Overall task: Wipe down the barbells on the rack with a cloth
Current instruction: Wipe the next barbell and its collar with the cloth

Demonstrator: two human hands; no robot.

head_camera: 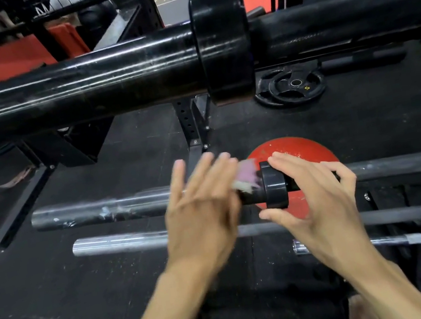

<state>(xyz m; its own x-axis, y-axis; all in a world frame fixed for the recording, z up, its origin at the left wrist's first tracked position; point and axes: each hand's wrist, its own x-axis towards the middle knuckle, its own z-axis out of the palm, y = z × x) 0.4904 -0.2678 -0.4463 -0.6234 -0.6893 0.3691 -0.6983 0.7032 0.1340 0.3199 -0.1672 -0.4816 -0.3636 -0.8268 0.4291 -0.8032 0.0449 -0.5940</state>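
On a black rubber gym floor [118,280], several barbells lie on a low rack. The left hand [201,211], fingers straight and blurred, presses a pink cloth [246,178] against the upper barbell [101,212]. The right hand [318,197] loosely cups its black collar [273,185], fingers relaxed.

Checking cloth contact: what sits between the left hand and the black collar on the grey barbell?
In the head view, a crumpled pink cloth lies against the sleeve there, under the left hand's fingertips.
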